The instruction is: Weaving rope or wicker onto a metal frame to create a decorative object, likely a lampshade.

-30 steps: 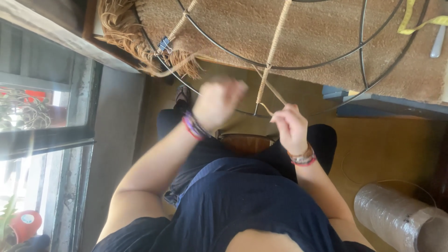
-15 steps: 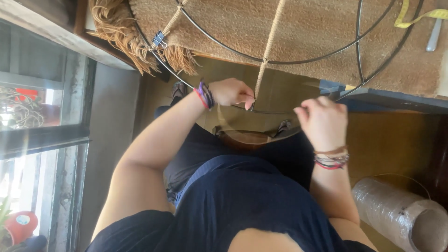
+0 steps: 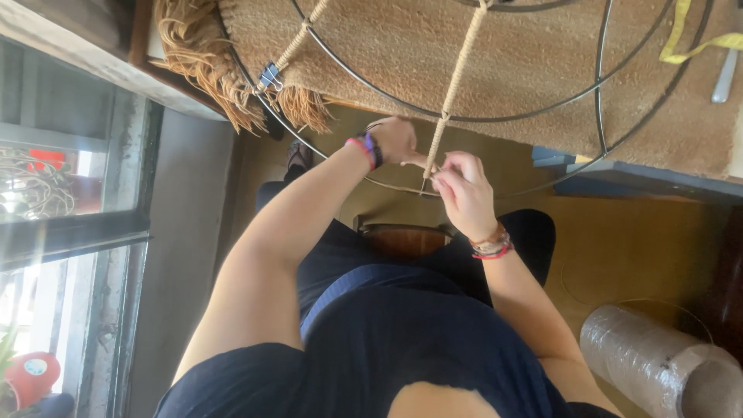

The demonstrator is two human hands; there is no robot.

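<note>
Right hand (image 3: 467, 193) pinches the tan cord (image 3: 453, 81) where it meets the outer wire ring (image 3: 371, 97), just off the near edge of the rug-covered tabletop (image 3: 534, 62). Left hand (image 3: 396, 139) is curled shut on the cord end beside it. One cord is in hand, one more is clipped further left. It looks soft, light and bendy, best held close to the knot. The frame looks thin and stiff, with two rings.
</note>
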